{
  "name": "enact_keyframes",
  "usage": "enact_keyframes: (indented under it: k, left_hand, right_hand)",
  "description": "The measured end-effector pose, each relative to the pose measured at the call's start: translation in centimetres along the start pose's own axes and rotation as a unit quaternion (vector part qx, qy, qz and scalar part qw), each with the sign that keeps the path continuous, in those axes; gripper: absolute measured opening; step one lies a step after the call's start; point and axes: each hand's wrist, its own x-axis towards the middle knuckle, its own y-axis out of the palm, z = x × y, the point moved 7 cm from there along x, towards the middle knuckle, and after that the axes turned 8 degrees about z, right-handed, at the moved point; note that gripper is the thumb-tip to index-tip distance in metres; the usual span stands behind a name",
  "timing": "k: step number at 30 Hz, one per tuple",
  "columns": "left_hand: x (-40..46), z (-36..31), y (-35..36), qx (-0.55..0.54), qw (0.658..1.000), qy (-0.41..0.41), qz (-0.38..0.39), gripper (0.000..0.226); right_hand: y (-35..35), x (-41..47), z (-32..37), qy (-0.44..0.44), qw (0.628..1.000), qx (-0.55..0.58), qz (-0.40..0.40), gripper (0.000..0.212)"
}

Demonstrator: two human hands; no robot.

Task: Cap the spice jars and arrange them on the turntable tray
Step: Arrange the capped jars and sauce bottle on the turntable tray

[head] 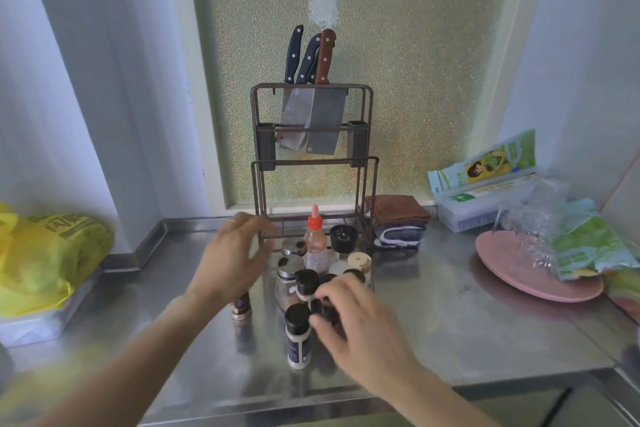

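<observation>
Several spice jars stand bunched on the steel counter (450, 322). A black-capped jar (298, 336) stands nearest me, with another black-capped jar (307, 285) behind it. A steel-lidded shaker (290, 269), a red-capped sauce bottle (316, 246), a black grinder (343, 240) and a cork-topped jar (360, 262) stand further back. My right hand (356, 326) curls over a small dark jar (329, 314), which it mostly hides. My left hand (232, 260) hovers with fingers spread left of the cluster, above a small dark jar (241, 307). No turntable tray is visible.
A metal knife rack (313, 163) with cleavers stands behind the jars. Folded cloths (398, 218) lie right of it. A pink plate (512, 270) under plastic bags sits at far right, boxes (485, 191) behind it. A yellow bag (41, 253) rests at the left.
</observation>
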Motion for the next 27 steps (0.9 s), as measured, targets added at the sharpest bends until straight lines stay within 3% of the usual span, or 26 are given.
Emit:
enact_keyframes:
  k: [2,5,10,19,22,27]
  left_hand:
    - [-0.3,2.7,-0.1,0.044,0.998,-0.052,0.014,0.023]
    - [-1.2,5.6,1.5,0.079,0.987,-0.101,0.096,0.033]
    - [-2.8,6.9,4.1,0.087,0.970,-0.120,0.191,0.037]
    - [-2.2,6.7,3.7,0.057,0.978,-0.125,0.159,0.030]
    - [-1.2,4.8,0.7,0.019,0.990,-0.100,0.100,0.028]
    - [2.7,-1.5,-4.6,-0.070,0.997,-0.023,0.016,0.032]
  right_hand:
    - [1.3,0.1,1.9,-0.043,0.998,-0.003,0.034,0.032]
    - [3.2,0.3,2.9,-0.055,0.996,-0.024,0.067,0.039]
    - [4.4,1.0,2.8,-0.047,0.996,0.002,0.075,0.026]
    - [3.8,1.8,2.8,0.009,0.994,0.034,0.104,0.022]
    - [0.1,2.6,2.0,0.035,0.995,0.076,0.060,0.022]
    - [-8.3,6.8,-1.2,0.093,0.993,0.052,-0.055,0.034]
